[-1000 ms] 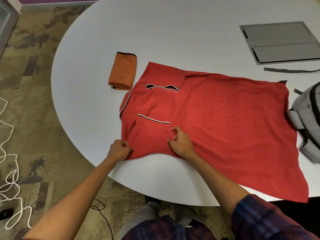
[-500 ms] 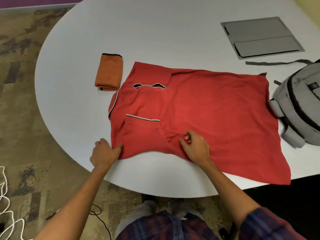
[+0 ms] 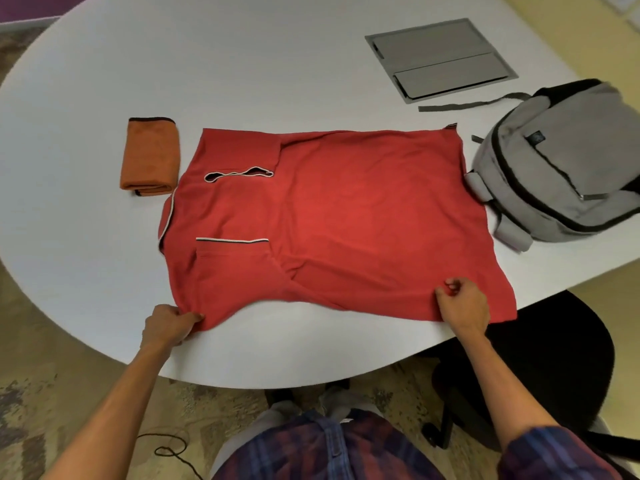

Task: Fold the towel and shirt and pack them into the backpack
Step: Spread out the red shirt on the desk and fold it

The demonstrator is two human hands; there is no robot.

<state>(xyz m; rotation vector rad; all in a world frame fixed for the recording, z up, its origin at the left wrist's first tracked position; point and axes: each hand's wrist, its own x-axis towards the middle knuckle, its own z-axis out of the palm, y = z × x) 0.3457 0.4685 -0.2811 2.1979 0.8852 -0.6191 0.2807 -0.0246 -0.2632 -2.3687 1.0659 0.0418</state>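
A red shirt (image 3: pixel 346 209) lies spread flat on the white table (image 3: pixel 242 64), collar to the left, sleeves folded in. My left hand (image 3: pixel 169 325) pinches its near left corner at the shoulder end. Further right along the near edge, my right hand (image 3: pixel 462 306) grips a fold of the cloth close to the hem. An orange towel (image 3: pixel 149 155), folded into a small rectangle, sits just left of the collar. The grey backpack (image 3: pixel 568 164) lies on its back to the right of the shirt, touching the hem.
A grey cable hatch (image 3: pixel 440 58) is set into the table behind the shirt, with a backpack strap (image 3: pixel 464 105) trailing below it. A black office chair (image 3: pixel 550 368) stands at the table's near right edge. A dark cable (image 3: pixel 173 452) lies on the carpet.
My right hand slid right along the shirt's near edge from the sleeve area to near the hem. My left hand shifted slightly outward and closed on the corner. The view swung right, showing more backpack.
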